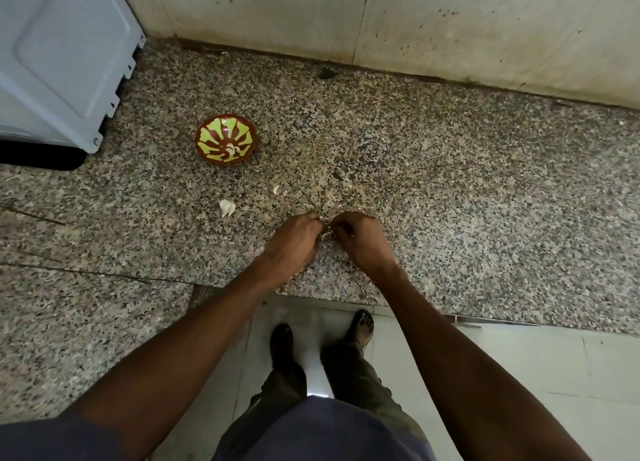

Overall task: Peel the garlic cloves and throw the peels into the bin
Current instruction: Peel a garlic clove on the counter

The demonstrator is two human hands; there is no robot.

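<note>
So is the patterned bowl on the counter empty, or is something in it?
Not empty: the bowl stands upright and a few pale pieces lie at its bottom, likely peeled garlic.

Brown bowl (226,141) with green petal pattern, speckled granite counter (450,183).

A speckled grey-brown granite desk (450,190) is bounded at the back by a stained beige tiled wall (433,20). A pale blue-grey appliance casing (59,55) is set at the left rear corner. Glossy white floor tiles (540,374) are seen below the front edge.
</note>
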